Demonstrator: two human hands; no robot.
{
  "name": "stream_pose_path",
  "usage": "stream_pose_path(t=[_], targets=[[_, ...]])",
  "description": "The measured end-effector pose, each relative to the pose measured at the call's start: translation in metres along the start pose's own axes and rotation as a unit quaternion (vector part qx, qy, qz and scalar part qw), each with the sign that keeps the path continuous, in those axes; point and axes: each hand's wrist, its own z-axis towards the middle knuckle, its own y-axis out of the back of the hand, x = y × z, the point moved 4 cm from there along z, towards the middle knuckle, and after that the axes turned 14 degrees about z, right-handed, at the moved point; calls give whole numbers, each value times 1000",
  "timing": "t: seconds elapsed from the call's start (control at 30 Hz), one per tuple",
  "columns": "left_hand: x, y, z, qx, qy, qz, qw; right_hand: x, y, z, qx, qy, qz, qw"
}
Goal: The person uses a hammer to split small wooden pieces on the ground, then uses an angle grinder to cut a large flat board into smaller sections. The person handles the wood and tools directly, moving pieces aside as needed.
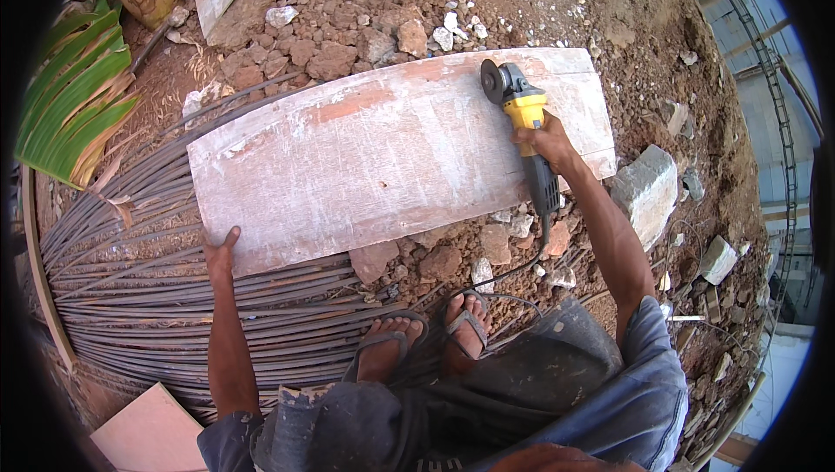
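A long plywood board, pale and scuffed with whitish and reddish stains, lies across in front of me. My left hand grips its near left corner, thumb on top and the other fingers hidden beneath the edge. In my right hand is a yellow and black angle grinder, fingers wrapped round its body. The grinder is over the right part of the board, its disc toward the far edge. Whether the disc touches the wood I cannot tell. A dark cord runs from the grinder's rear toward my feet.
Many long steel bars lie bundled under and left of the board, below my sandalled feet. Rubble and reddish soil surround it, with a large concrete block at right. A green banana leaf hangs at left, above a pinkish panel.
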Motion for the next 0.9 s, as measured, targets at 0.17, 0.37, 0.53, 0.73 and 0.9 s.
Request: stream_pose_path(t=[0.17, 0.37, 0.53, 0.73, 0.9], targets=[[-4, 0, 0, 6, -31, -1, 999, 0, 1, 3, -15, -11, -19, 1000], [-2, 1, -1, -10, -23, 12, 1000, 3, -2, -1, -12, -2, -15, 1000], [-4, -1, -3, -3, -22, 7, 1000, -1, 1, 2, -10, 2, -14, 1000], [3, 3, 3, -11, -25, 22, 999, 0, -2, 2, -10, 4, -26, 1000], [4, 3, 3, -26, -11, 30, 999, 6, -5, -1, -15, -3, -41, 999]])
